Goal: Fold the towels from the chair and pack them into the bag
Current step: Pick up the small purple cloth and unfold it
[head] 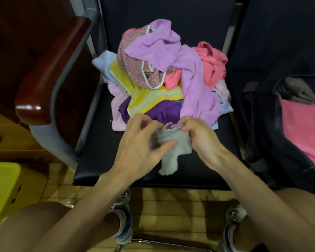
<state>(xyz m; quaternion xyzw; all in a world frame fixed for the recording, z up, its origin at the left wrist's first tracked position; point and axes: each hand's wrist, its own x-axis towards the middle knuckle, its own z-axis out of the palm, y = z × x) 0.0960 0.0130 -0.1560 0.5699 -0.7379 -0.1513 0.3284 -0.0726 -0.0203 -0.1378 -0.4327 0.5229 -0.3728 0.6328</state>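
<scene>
We see both hands at the front of the chair seat, busy with a small grey towel. The left hand grasps it from 9 o'clock: the thumb lies across the cloth's front and the fingers curl in toward its upper left edge. The right hand comes in from 3 o'clock and pinches the top edge between thumb and curled fingers. A bit of lilac cloth shows at that pinch, and we cannot tell whether it belongs to this towel or to another one. The grey towel hangs crumpled between the hands, its lower end trailing toward 6 o'clock over the black seat.

At 12 o'clock from the hands, the pile of unfolded towels fills the middle of the seat: lilac ones on top, a speckled one with white trim, coral at 2 o'clock, yellow-striped and dark purple ones nearest the hands, pale blue at the edges.

At 3 o'clock, on the next seat, we see the dark bag lying open, with a folded pink towel inside and something grey folded beyond it.

A wooden armrest stands at 10 o'clock, a yellow box on the floor at 8 o'clock, and our shoes at 6 o'clock.
</scene>
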